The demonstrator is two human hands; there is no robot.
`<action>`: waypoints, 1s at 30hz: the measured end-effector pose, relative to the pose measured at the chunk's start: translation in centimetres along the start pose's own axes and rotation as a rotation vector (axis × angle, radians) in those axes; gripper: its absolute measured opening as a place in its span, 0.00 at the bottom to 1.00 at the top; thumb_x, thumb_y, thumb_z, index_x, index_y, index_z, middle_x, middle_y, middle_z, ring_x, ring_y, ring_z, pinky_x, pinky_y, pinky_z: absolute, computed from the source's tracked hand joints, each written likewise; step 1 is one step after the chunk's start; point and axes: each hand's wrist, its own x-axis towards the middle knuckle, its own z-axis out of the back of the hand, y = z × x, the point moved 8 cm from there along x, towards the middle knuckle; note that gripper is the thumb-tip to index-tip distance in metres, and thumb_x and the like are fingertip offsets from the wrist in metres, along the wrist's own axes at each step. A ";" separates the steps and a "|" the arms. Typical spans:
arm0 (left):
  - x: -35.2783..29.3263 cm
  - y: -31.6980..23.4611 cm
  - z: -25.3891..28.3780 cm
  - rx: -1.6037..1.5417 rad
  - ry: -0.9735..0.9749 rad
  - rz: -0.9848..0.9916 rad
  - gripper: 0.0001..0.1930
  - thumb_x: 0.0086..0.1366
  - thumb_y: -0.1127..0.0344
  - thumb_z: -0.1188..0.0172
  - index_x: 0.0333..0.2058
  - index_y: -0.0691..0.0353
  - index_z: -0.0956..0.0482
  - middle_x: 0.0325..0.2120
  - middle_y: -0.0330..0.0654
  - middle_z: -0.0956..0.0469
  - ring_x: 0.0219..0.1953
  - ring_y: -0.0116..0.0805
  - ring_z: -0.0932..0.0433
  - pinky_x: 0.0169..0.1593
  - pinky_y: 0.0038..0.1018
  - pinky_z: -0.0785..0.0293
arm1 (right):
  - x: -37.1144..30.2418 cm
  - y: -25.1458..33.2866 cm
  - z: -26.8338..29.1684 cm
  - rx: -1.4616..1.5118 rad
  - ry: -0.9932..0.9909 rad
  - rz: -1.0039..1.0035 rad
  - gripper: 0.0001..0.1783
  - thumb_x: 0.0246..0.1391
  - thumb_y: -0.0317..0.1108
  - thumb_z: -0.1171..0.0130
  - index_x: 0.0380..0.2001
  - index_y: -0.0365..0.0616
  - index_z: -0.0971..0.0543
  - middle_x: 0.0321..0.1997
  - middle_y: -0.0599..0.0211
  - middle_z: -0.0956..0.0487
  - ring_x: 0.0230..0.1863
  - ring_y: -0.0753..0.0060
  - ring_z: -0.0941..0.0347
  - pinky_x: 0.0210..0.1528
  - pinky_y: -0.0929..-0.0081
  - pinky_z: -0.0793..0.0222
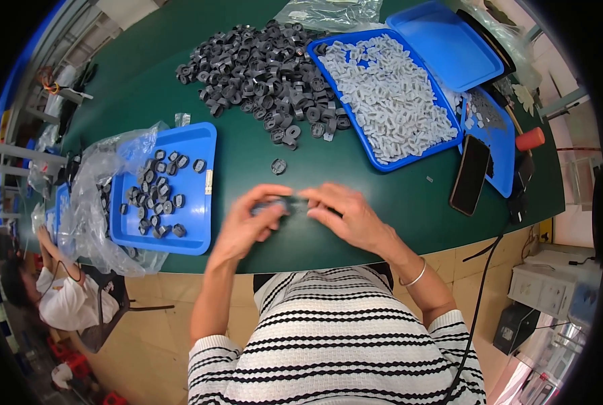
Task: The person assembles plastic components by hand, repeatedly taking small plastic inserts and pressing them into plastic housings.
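Observation:
Over the green tabletop, near its front edge, my left hand [247, 219] is closed on a small dark grey plastic part [286, 205], partly hidden and blurred. Close on its right is my right hand [345, 214], thumb and fingers drawn together near that part; what they pinch, if anything, is too blurred to name. Just beyond my hands lies a single round dark grey plastic part [278, 166]. A large heap of similar dark parts [254, 71] covers the far middle. To its right, a blue tray [383, 166] is filled with small white plastic pieces [392, 98].
On the left, a blue tray [197, 169] holds several dark parts, with a clear plastic bag [89, 202] beside it. A phone [471, 175] lies at the right by stacked blue trays [443, 44]. Another person [69, 297] sits far left. A black cable [480, 297] hangs at right.

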 end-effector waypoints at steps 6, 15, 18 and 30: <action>-5.1 -5.1 14.1 0.595 -0.740 -0.373 0.09 0.64 0.72 0.42 0.42 0.63 0.21 0.32 0.35 0.23 0.34 0.24 0.27 0.38 0.21 0.31 | 2.7 -1.7 4.8 -0.656 -0.249 0.093 0.06 0.46 0.21 0.45 0.29 0.39 0.22 0.28 0.59 0.29 0.34 0.55 0.32 0.33 0.62 0.35; -2.0 -6.3 4.3 1.000 -0.621 -0.738 0.12 0.56 0.72 0.35 0.41 0.63 0.21 0.38 0.45 0.22 0.42 0.43 0.25 0.45 0.33 0.29 | 5.8 -4.3 3.1 -0.963 -0.146 0.053 0.03 0.47 0.25 0.42 0.28 0.42 0.21 0.28 0.65 0.31 0.35 0.62 0.36 0.36 0.65 0.42; 0.8 -4.8 0.9 1.112 -0.560 -0.735 0.17 0.53 0.69 0.32 0.43 0.64 0.23 0.36 0.46 0.25 0.38 0.46 0.28 0.42 0.37 0.29 | 5.2 -3.6 2.7 -0.886 -0.106 0.043 0.04 0.46 0.26 0.38 0.29 0.42 0.20 0.30 0.66 0.30 0.36 0.62 0.35 0.37 0.65 0.42; 3.1 -1.1 -0.1 0.548 -0.325 -0.347 0.16 0.57 0.79 0.38 0.46 0.67 0.25 0.40 0.44 0.22 0.31 0.23 0.22 0.32 0.20 0.25 | 3.2 -4.1 3.1 -0.506 -0.125 -0.033 0.08 0.45 0.28 0.34 0.30 0.40 0.20 0.31 0.60 0.25 0.36 0.59 0.32 0.37 0.65 0.35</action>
